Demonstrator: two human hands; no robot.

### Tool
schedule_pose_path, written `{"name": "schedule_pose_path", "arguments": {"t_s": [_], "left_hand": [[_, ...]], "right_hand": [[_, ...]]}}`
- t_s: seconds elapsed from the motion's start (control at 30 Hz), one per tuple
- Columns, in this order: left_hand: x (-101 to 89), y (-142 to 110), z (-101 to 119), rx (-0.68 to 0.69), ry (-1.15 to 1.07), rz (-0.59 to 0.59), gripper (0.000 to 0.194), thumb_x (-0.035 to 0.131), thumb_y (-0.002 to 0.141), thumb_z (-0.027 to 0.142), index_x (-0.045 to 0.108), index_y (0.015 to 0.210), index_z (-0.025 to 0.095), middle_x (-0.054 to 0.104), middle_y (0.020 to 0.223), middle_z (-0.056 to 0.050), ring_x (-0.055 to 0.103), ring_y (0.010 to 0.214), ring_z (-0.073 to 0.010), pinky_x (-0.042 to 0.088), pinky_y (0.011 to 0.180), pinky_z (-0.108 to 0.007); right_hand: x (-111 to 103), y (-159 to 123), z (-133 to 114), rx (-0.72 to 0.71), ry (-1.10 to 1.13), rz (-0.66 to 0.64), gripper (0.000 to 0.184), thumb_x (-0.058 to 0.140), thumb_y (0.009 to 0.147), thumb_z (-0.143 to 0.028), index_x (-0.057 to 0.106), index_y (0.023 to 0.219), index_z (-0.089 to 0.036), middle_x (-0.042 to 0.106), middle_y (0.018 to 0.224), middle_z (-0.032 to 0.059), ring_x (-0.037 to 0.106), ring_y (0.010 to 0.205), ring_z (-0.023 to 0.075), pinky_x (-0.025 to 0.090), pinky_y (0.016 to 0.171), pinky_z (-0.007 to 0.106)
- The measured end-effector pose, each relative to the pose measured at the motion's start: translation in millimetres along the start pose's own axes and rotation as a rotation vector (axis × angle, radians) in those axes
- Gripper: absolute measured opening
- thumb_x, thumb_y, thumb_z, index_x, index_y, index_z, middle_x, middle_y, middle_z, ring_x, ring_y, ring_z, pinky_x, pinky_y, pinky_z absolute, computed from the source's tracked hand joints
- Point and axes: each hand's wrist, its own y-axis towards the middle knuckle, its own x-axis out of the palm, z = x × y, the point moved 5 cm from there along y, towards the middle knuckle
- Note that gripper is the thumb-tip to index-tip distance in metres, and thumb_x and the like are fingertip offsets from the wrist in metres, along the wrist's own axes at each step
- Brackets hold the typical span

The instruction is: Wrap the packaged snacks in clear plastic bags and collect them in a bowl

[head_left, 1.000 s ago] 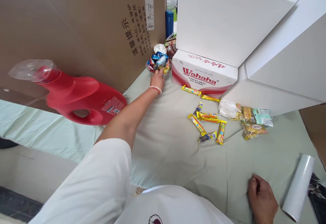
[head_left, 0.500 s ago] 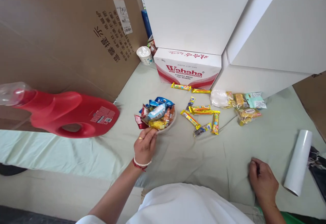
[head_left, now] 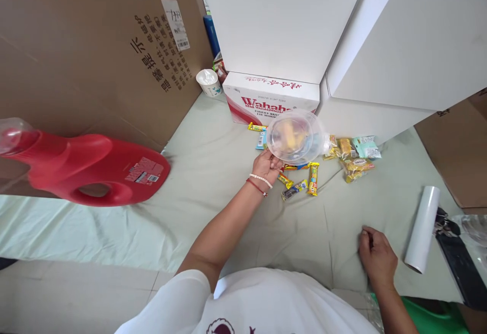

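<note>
Head view: my left hand (head_left: 267, 165) pinched the rim of a clear plastic bowl (head_left: 294, 136), thumb and fingers closed on its near edge. The bowl sat between 1 and 2 o'clock from that hand, tipped over, and yellow and orange shapes showed blurred through the plastic; I couldn't tell whether they lay inside it or behind. My right hand (head_left: 377, 257) rested on the cloth (head_left: 297, 245), fingers loosely curled in, with nothing visible in its grasp. From there the bowl was between 10 and 11 o'clock, well apart.

A blue-and-white packet (head_left: 262, 140) lay near 12 o'clock of my left hand. At 3 o'clock was a yellow bar (head_left: 312, 179), and at 4 o'clock a dark-wrapped bar (head_left: 294, 190). Beyond the bowl's upper edge stood the Wahaha box (head_left: 238, 102), partly covered by it. A paper cup (head_left: 209, 82) stood between 10 and 11 o'clock of my left hand, and a red jug (head_left: 110, 164) at 9 o'clock. For my right hand, a white roll (head_left: 422, 228) lay at 2 o'clock and packaged snacks (head_left: 356, 169) near 12.
</note>
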Motion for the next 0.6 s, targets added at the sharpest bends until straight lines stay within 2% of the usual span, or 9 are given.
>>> {"name": "schedule_pose_path", "arguments": {"t_s": [0.07, 0.17, 0.23, 0.27, 0.33, 0.4, 0.47, 0.5, 0.6], "left_hand": [[-0.9, -8, -9, -0.061, -0.02, -0.019, 0.033, 0.063, 0.088, 0.011, 0.045, 0.061, 0.019, 0.031, 0.044, 0.01, 0.025, 0.036, -0.0042, 0.029, 0.043, -0.018], [-6.8, -39, -32, -0.201, -0.056, -0.099, 0.016, 0.066, 0.087, 0.018, 0.061, 0.072, 0.017, 0.055, 0.056, 0.003, 0.051, 0.048, -0.008, 0.048, 0.056, -0.022], [-11.0, -66, -60, -0.382, -0.069, -0.201, 0.006, 0.071, 0.084, 0.02, 0.069, 0.079, 0.016, 0.065, 0.067, 0.0, 0.06, 0.057, -0.0103, 0.053, 0.062, -0.024], [-14.4, -79, -74, -0.453, -0.054, -0.231, 0.006, 0.073, 0.082, 0.021, 0.071, 0.081, 0.016, 0.066, 0.067, -0.002, 0.06, 0.057, -0.0116, 0.054, 0.062, -0.025], [-21.0, -98, -102, -0.549, -0.041, -0.275, 0.011, 0.074, 0.08, 0.023, 0.075, 0.089, 0.015, 0.071, 0.076, -0.005, 0.065, 0.065, -0.0146, 0.056, 0.068, -0.028], [-26.9, -108, -124, -0.574, -0.037, -0.28, 0.016, 0.077, 0.079, 0.025, 0.077, 0.093, 0.018, 0.073, 0.081, -0.005, 0.065, 0.069, -0.0143, 0.055, 0.071, -0.027], [-31.2, -111, -138, -0.574, -0.025, -0.272, 0.018, 0.081, 0.076, 0.027, 0.076, 0.091, 0.019, 0.071, 0.08, -0.003, 0.064, 0.069, -0.0125, 0.054, 0.07, -0.025], [-32.5, -112, -142, -0.576, -0.005, -0.279, 0.021, 0.083, 0.075, 0.029, 0.076, 0.092, 0.019, 0.071, 0.081, -0.002, 0.064, 0.069, -0.0121, 0.053, 0.068, -0.025], [-34.2, -115, -136, -0.573, 0.082, -0.355, 0.037, 0.084, 0.076, 0.036, 0.073, 0.11, 0.024, 0.071, 0.102, -0.004, 0.066, 0.077, -0.0135, 0.052, 0.068, -0.027]], "right_hand": [[-2, 2, 1, 0.016, 0.07, -0.038, 0.05, 0.041, 0.093, -0.051, 0.073, 0.104, -0.014, 0.074, 0.103, 0.0132, 0.066, 0.088, 0.0255, 0.047, 0.076, 0.035], [-17, 6, -5, 0.095, 0.255, -0.01, 0.053, 0.049, 0.091, -0.059, 0.073, 0.102, -0.013, 0.072, 0.098, 0.0133, 0.064, 0.083, 0.0244, 0.049, 0.081, 0.037], [-31, 7, -15, 0.149, 0.458, 0.008, 0.055, 0.054, 0.09, -0.063, 0.072, 0.107, -0.014, 0.071, 0.1, 0.0132, 0.062, 0.079, 0.0222, 0.049, 0.078, 0.036], [-36, 5, -23, 0.164, 0.595, -0.038, 0.06, 0.053, 0.091, -0.066, 0.071, 0.115, -0.015, 0.071, 0.102, 0.013, 0.059, 0.075, 0.0206, 0.049, 0.072, 0.035], [-39, -4, -45, 0.144, 0.909, -0.252, 0.074, 0.049, 0.088, -0.076, 0.064, 0.132, -0.019, 0.071, 0.101, 0.0112, 0.052, 0.063, 0.017, 0.044, 0.059, 0.032], [-43, -20, -67, 0.097, 1.109, -0.486, 0.076, 0.055, 0.085, -0.077, 0.062, 0.135, -0.021, 0.069, 0.085, 0.0063, 0.043, 0.053, 0.0135, 0.036, 0.05, 0.029], [-48, -34, -76, 0.085, 1.121, -0.603, 0.056, 0.068, 0.084, -0.065, 0.071, 0.117, -0.02, 0.061, 0.067, 0.0008, 0.038, 0.05, 0.0111, 0.031, 0.048, 0.026], [-52, -37, -76, 0.101, 1.082, -0.604, 0.044, 0.072, 0.085, -0.058, 0.073, 0.107, -0.02, 0.057, 0.062, -0.0008, 0.038, 0.049, 0.0105, 0.03, 0.048, 0.025], [-75, -18, -55, 0.176, 0.912, -0.405, 0.035, 0.07, 0.087, -0.052, 0.073, 0.098, -0.019, 0.057, 0.062, -0.0007, 0.042, 0.052, 0.0119, 0.034, 0.049, 0.025]]}}
